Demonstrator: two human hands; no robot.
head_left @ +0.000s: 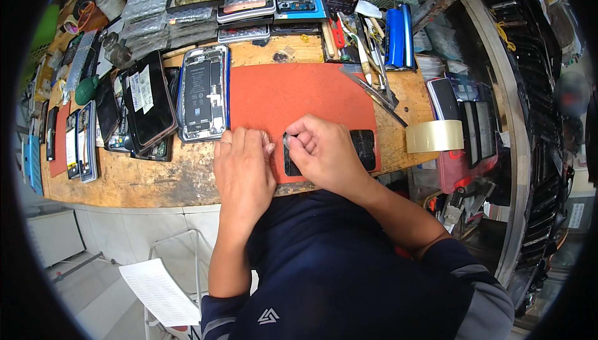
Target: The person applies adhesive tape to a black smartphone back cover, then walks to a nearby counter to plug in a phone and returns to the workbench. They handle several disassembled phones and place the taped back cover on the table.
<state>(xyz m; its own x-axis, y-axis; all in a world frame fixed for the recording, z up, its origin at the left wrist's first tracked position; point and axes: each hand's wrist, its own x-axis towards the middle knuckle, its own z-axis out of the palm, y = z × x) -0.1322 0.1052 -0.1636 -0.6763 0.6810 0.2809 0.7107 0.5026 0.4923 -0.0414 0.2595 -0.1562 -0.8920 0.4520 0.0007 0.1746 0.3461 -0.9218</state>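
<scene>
The right hand is over the dark phone, thumb and bent forefinger pinched together at its left end; whether something thin is caught between them, I cannot tell. The phone lies flat on the red mat, beneath the right hand, its other end showing to the right of the wrist. The left hand rests just beside, at the mat's left edge, palm down with its fingers bent and close together; its fingertips are partly hidden, so I cannot tell if it holds anything. Beyond the left hand is an opened phone, with a black phone farther left. To the right of the right hand stands a tape roll; beyond that hand lie tweezers.
</scene>
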